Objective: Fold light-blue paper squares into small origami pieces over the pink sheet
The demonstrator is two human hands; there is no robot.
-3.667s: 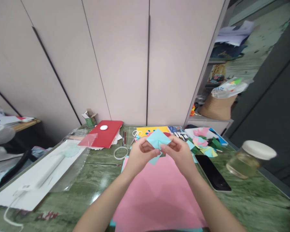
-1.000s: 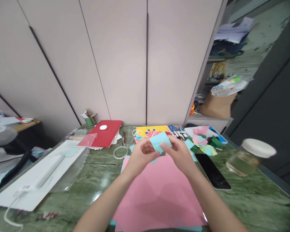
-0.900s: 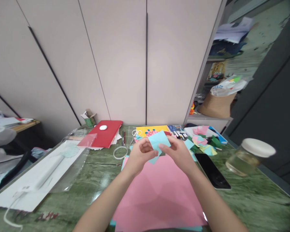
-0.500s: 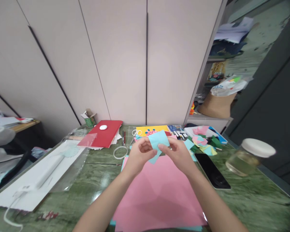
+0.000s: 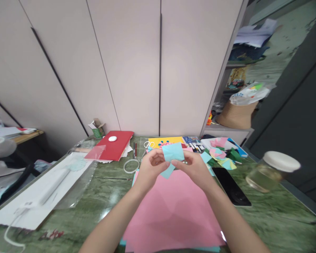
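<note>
Between my two hands is a small light-blue sheet of paper (image 5: 173, 151), creased across, with a pointed part hanging below my thumbs. My left hand (image 5: 154, 167) pinches its left side, thumb in front and fingers behind. On the right side my right hand (image 5: 191, 167) grips it the same way, and both thumb tips nearly meet at the crease. Beneath the hands a stack of large pink paper (image 5: 171, 211) lies on the green table, with light-blue sheets showing at its edges.
Right of the stack lie a black phone (image 5: 231, 186) and a lidded jar (image 5: 272, 172). Folded paper scraps (image 5: 221, 154) and white-handled scissors (image 5: 149, 144) are at the back. To the left are a clear ring of tape (image 5: 131, 166), a red folder (image 5: 117, 144) and a white handheld fan (image 5: 54, 186).
The light-blue paper has turned slightly, so its upper part sits more level. My right thumb has shifted down and left, closer to the left thumb.
</note>
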